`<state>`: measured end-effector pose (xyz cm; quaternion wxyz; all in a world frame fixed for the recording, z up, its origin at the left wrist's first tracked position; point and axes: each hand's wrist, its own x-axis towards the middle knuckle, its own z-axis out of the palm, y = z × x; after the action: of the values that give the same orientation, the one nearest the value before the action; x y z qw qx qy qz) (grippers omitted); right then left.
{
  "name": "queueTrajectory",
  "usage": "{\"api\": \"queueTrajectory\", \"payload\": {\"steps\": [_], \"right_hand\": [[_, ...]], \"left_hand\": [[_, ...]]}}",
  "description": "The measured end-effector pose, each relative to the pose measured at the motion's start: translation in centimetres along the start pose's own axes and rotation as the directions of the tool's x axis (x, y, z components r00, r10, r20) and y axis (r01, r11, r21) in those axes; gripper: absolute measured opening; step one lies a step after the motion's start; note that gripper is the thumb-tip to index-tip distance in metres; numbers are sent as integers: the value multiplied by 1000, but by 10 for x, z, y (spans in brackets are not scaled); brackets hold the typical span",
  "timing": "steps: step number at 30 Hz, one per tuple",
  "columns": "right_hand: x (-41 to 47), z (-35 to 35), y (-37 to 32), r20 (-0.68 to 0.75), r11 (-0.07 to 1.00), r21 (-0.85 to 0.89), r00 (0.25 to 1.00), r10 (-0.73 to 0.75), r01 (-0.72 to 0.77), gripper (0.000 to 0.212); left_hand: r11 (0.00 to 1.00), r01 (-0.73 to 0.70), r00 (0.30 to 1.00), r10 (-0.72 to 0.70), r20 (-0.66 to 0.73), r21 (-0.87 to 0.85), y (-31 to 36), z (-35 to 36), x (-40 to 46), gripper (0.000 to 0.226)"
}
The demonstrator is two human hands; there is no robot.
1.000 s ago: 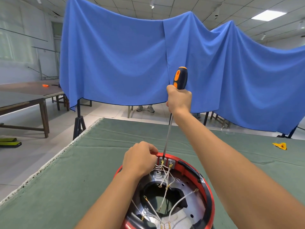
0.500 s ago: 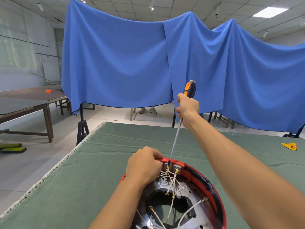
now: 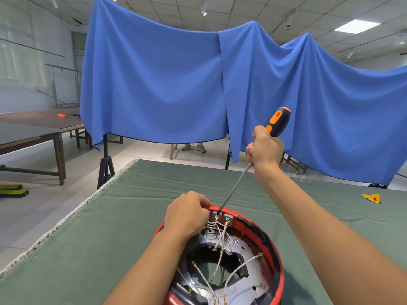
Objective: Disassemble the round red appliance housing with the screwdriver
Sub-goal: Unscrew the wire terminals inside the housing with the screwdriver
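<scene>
While the round red appliance housing [image 3: 276, 258] is lying open side up at the bottom centre of the frame, on the green-covered counter [image 3: 92, 238], the person is working on the terminal block [image 3: 221, 216] at its far rim. The right hand [image 3: 267, 148], right of centre, is wrapping its fingers tightly round the lower part of the black-and-orange handle of the screwdriver [image 3: 253, 160], whose long shaft is slanting down and to the left so that its tip is meeting one of the brass terminal screws; the tilt is probably letting the tip reach the block past the rim. The left hand [image 3: 187, 216] is curling over the housing's upper left edge beside the block, with its fingertips hidden among the white wires [image 3: 217, 235], so whether it is pinching a wire or only gripping the rim cannot be told; either way it seems to be bracing the shell against the turning force. More white leads with gold ring lugs are lying loose across the metal plate inside, suggesting that several connections are already free. A blue cloth [image 3: 176, 84] is hanging across the background, and a small yellow object [image 3: 372, 198] is lying at the counter's right edge.
</scene>
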<state>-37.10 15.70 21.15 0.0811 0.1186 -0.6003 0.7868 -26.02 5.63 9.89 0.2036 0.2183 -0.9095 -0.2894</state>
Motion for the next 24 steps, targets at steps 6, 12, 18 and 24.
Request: {"api": "queueTrajectory", "payload": {"steps": [6,12,18,24], "right_hand": [[20,8,9,-52,996,-32,995,83,-85,18],[35,25,21,-67,979,-128,986,150,-158,9],[36,22,24,-27,970,-87,973,227,-229,8],[16,6,8,18,994,90,998,66,-67,24]], "left_hand": [[1000,-4,1000,4,-4,-9,-2,0,5,38],[1000,-3,1000,3,3,-14,-5,1,8,37],[1000,-5,1000,5,13,-22,-5,2,7,40],[1000,5,1000,-4,12,-14,-4,0,7,38]]}}
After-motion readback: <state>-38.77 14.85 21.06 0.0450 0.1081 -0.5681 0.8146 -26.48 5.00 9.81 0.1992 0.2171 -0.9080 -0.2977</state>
